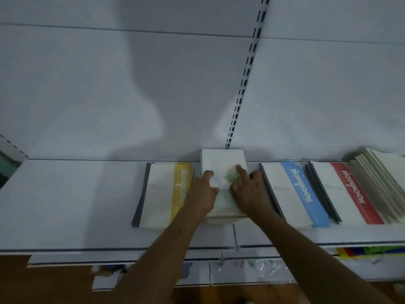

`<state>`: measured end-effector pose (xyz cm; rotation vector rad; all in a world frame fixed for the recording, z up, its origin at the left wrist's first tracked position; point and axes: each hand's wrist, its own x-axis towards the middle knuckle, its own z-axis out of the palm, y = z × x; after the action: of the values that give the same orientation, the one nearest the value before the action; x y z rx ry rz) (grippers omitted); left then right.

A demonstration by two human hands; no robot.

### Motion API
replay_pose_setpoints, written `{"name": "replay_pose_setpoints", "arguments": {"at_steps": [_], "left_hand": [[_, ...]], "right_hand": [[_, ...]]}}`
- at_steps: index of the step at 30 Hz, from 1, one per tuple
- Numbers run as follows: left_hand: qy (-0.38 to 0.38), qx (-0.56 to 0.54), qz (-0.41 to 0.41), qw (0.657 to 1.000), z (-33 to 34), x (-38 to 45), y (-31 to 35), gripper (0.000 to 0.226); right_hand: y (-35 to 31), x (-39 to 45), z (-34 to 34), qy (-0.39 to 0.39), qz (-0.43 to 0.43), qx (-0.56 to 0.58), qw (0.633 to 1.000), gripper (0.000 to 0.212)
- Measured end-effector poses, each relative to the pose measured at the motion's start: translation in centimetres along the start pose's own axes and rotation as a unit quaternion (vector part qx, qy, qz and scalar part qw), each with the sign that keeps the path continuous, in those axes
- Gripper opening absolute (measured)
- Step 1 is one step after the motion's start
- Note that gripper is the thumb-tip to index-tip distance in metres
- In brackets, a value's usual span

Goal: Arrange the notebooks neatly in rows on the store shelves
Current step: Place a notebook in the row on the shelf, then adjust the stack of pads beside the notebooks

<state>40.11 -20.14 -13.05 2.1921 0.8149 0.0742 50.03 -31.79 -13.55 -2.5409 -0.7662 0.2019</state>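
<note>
Fingers of my left hand [202, 189] and right hand [249, 191] press flat, ungripping, on the green-and-white notebook stack [223, 163] on the white shelf [76, 194], between the yellow-banded stack [166, 194] and blue-banded stack [293, 194].

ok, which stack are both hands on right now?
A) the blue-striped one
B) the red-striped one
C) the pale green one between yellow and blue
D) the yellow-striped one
C: the left hand and right hand both rest on the pale green stack, which sits on the shelf between the yellow-striped stack and the blue-striped stack.
</note>
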Motion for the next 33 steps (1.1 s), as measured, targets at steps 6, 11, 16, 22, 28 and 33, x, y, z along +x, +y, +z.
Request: {"name": "replay_pose_setpoints", "arguments": {"at_steps": [6, 11, 16, 22, 28, 33], "left_hand": [[0.001, -0.007, 0.007, 1.000, 0.1, 0.2, -0.3, 0.054], [0.008, -0.016, 0.000, 1.000, 0.0, -0.1, -0.1, 0.054], [0.014, 0.078, -0.027, 0.997, -0.1, -0.8, 0.9, 0.054], [0.103, 0.327, -0.066, 0.937, -0.3, -1.6, 8.2, 0.040], [0.120, 0.188, 0.138, 0.965, 7.2, -3.6, 22.7, 0.017], [0.054, 0.120, 0.269, 0.954, 17.7, -7.3, 35.9, 0.012]], "right_hand": [[0.0, -0.1, -0.1, -0.011, 0.001, -0.020, 1.000, 0.055], [0.0, -0.3, -0.7, -0.009, -0.009, -0.008, 1.000, 0.056], [1.0, 0.2, -1.5, -0.051, -0.005, 0.039, 0.998, 0.058], [4.1, 1.1, -7.1, -0.083, 0.045, 0.193, 0.977, 0.054], [14.8, -2.9, -17.2, 0.016, 0.058, 0.171, 0.983, 0.026], [28.0, -8.1, -27.6, 0.126, 0.133, 0.138, 0.973, 0.023]]}}
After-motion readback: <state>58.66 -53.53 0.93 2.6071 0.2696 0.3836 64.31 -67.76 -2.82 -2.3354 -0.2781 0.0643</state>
